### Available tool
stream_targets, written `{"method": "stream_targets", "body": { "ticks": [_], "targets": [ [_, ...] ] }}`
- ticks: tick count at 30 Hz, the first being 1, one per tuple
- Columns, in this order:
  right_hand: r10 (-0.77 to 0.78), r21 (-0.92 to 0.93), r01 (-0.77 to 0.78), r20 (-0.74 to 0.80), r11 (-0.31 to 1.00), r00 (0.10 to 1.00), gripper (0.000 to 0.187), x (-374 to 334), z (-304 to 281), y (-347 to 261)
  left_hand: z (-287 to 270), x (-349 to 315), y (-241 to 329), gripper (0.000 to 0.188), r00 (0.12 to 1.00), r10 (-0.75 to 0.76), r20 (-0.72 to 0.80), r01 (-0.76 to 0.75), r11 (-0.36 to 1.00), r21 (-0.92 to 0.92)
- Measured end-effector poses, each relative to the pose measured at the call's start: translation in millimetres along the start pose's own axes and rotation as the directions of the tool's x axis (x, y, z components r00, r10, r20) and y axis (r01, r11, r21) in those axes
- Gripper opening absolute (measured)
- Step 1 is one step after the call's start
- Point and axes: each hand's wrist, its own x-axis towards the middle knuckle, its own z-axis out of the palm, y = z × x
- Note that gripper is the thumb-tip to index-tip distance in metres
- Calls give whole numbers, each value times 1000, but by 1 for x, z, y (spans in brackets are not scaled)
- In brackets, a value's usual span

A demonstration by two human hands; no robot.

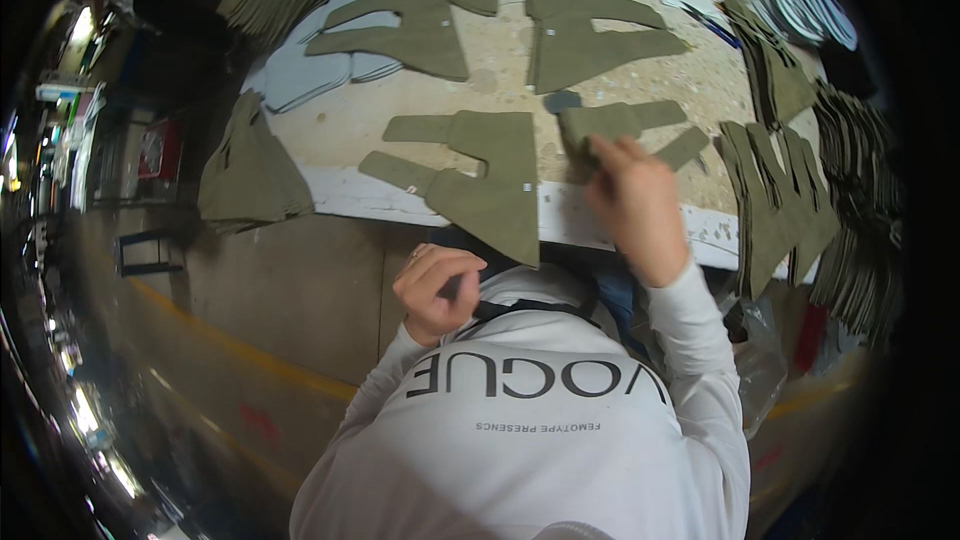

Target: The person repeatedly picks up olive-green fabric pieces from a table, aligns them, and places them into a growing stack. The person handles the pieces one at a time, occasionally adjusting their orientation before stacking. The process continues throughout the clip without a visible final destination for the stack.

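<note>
My right hand (640, 205) is over the table's near edge, its fingers pinched at the lower edge of an olive fabric piece (612, 120) with two strips pointing right. Part of that piece is hidden under the fingers. A small dark-blue patch (562, 101) shows at its upper left corner. My left hand (437, 288) is in front of the table, fingers curled in and nothing visible in them. Just above it lies another olive cut piece (487, 175) with two strips to the left and a small white tag, its lower corner hanging over the edge.
More olive pieces (600, 40) lie farther back on the worn tabletop (340, 145). Olive stacks drape over the left edge (250, 175) and right edge (775, 205). Pale grey-blue pieces (310, 80) sit at the left. Pens (715, 28) and papers lie at the back right.
</note>
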Motion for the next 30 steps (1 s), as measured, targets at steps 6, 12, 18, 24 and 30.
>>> {"method": "stream_targets", "body": {
  "ticks": [6, 12, 18, 24, 30],
  "targets": [
    [148, 521, -157, 59, 839, 987, 45, 27, -40, -7, 11, -12, -3, 28, 555, -694, 458, 827, 399, -396],
    [-1, 790, 81, -102, 607, 995, 35, 48, -64, -51, 20, -10, -1, 28, 496, -689, 529, 862, 314, -399],
    [103, 902, -46, 2, 429, 995, 26, 20, -6, -56, 16, -10, 3, 25, 548, -667, 505, 826, 333, -456],
    [253, 786, -297, 184, 542, 950, 36, -5, 57, -28, 13, -11, -4, 23, 492, -629, 601, 866, 286, -410],
    [187, 800, -342, 287, 494, 940, 42, -9, 49, -20, 12, -1, 5, 20, 473, -675, 567, 870, 255, -422]
  ]
}}
